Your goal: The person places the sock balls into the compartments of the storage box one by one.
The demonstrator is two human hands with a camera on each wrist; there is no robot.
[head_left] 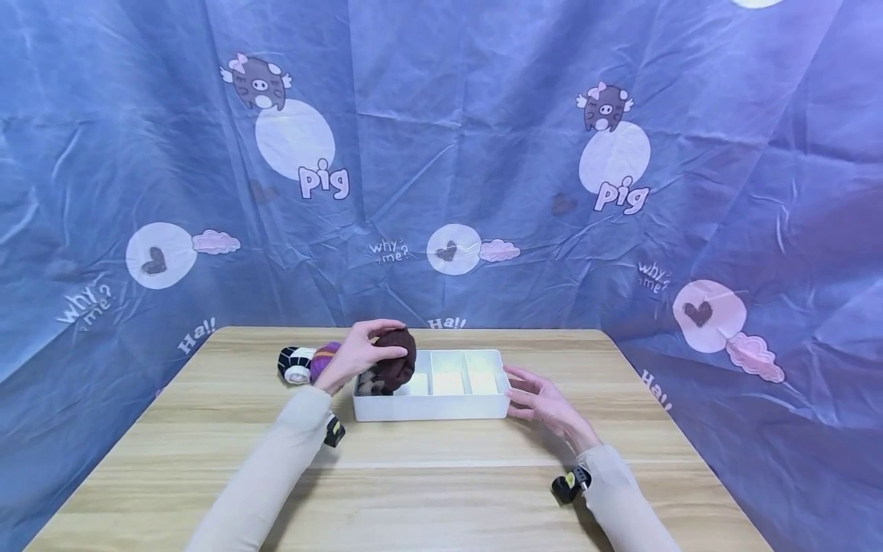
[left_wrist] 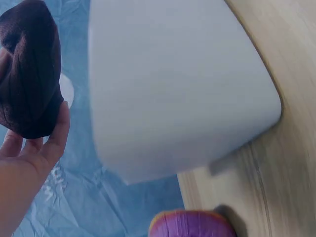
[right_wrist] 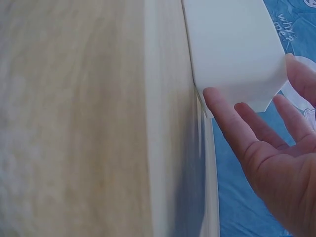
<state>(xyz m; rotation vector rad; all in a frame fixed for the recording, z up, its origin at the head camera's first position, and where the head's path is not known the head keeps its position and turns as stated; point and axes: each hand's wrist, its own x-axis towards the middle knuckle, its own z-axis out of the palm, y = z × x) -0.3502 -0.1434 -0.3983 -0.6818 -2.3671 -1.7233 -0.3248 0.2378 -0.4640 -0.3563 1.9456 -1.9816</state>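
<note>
My left hand [head_left: 357,354] grips a dark brown rolled sock [head_left: 402,363] above the left part of a white divided box [head_left: 431,409]. In the left wrist view the fingers and thumb hold the sock [left_wrist: 30,79] from beneath and the side. A greyish-brown patterned bundle [head_left: 370,386] shows in the leftmost compartment, partly covered by the held sock. At the box's right end, my right hand [head_left: 545,402] touches the wall with its fingers extended; the right wrist view shows the fingertips against the box [right_wrist: 237,49].
Left of the box lie a black-and-white rolled sock [head_left: 297,365] and a purple-and-orange rolled sock [head_left: 324,359], the latter partly behind my left hand. All stand on a wooden table [head_left: 428,483]. A blue printed curtain [head_left: 441,153] hangs behind it.
</note>
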